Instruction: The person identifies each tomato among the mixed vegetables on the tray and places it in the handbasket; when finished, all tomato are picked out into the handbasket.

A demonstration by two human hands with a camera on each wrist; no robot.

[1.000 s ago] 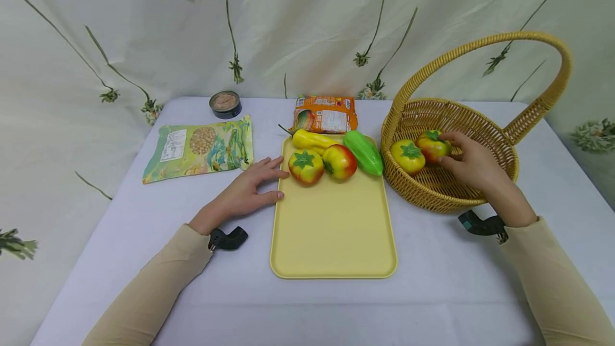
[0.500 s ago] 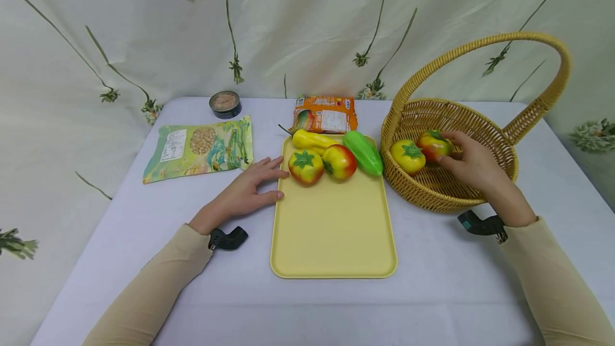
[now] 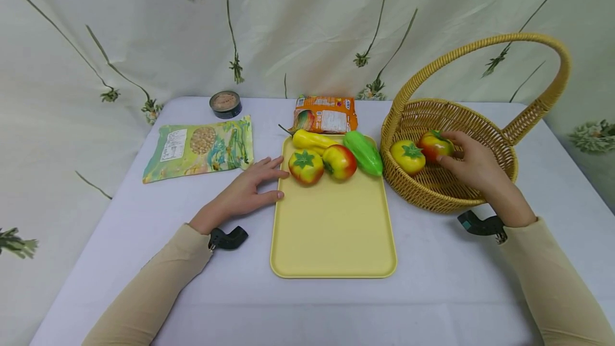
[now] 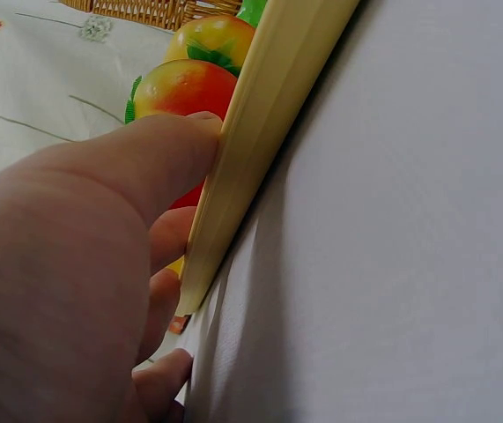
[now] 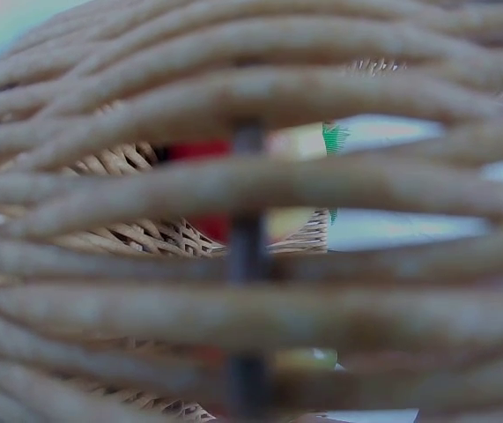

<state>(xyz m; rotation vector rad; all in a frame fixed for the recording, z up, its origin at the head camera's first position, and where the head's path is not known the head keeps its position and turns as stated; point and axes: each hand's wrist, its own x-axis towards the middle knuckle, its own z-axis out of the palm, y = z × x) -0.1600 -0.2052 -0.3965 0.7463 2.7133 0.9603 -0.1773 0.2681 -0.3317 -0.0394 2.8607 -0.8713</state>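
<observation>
My right hand reaches into the wicker basket and pinches a red-and-yellow persimmon with a green leafy top, thumb on the near side. Beside it in the basket lies a yellower persimmon. In the right wrist view the basket's weave fills the frame and hides most of that hand. My left hand lies with spread fingers against the left edge of the yellow tray; in the left wrist view the thumb touches its rim. Two more persimmons sit on the tray.
A yellow pepper and a green cucumber-like vegetable lie at the tray's far end. Behind stands an orange packet. To the left are a green bag and a small can. The basket's tall handle arches over it.
The persimmon in my right hand has shifted slightly to the right, away from the yellower one. My left hand stays at the tray's edge.
</observation>
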